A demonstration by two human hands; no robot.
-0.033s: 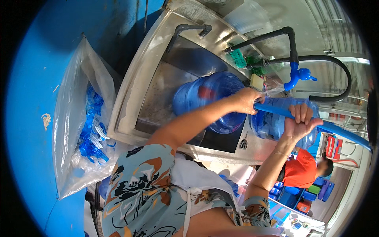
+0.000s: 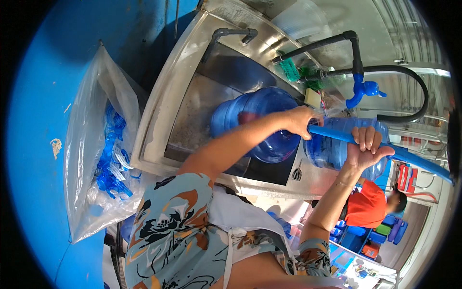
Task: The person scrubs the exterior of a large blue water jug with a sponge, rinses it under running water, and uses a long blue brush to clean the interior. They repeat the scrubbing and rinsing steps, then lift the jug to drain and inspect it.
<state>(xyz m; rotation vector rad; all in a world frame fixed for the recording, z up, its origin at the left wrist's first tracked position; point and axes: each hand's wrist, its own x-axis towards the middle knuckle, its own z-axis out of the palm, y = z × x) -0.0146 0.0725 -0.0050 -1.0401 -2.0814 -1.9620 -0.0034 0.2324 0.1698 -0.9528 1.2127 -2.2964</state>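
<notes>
My right hand (image 2: 366, 149) is closed round a long blue hose (image 2: 414, 163), with the thumb pointing right. The fingers of my left hand (image 2: 299, 120) are closed at the hose's left end, and what exactly they pinch there is partly hidden. Under the hose, a large clear-blue water jug (image 2: 327, 150) sits on the metal ledge beside the sink. A second big blue jug (image 2: 269, 103) lies on its side in the steel sink (image 2: 187, 120), partly covered by my left forearm.
A blue tap (image 2: 358, 91) on black pipe hangs beyond my hands. Near it are a green brush (image 2: 289, 70) and a yellowish sponge (image 2: 313, 98). Scissors (image 2: 297, 174) lie on the ledge. At left hangs a plastic bag (image 2: 86, 159) of blue caps. A person in red (image 2: 366, 207) is at lower right.
My left hand has shifted slightly up at the hose's end. My right hand keeps its grip, and both jugs stay where they were.
</notes>
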